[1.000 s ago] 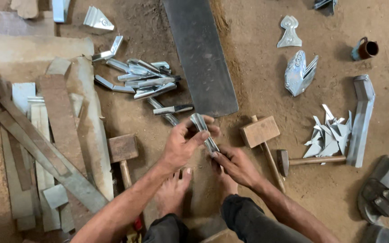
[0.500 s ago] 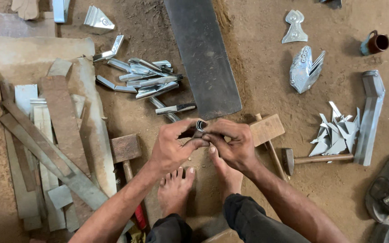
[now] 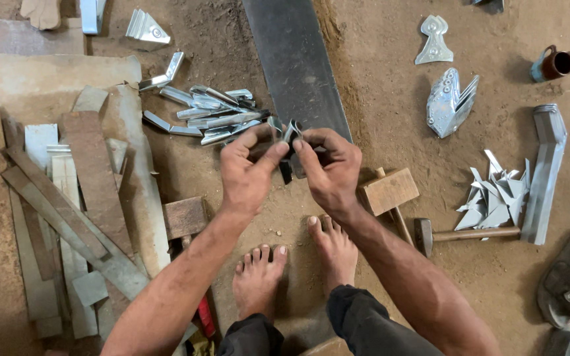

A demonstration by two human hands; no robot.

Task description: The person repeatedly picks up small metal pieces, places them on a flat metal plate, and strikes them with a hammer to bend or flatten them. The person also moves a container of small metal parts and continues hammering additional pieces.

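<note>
Hands raised, left hand [image 3: 249,173], right hand [image 3: 328,170] pinching bent metal strip [image 3: 289,135]

A long dark steel plate [image 3: 298,59] is being shown lying on the sandy floor [image 3: 377,92], flanked by two wooden mallets [image 3: 388,191], a hammer [image 3: 460,233], a heap of bent metal strips [image 3: 206,115], silver offcuts [image 3: 493,198] and a brown mug [image 3: 552,64].
</note>
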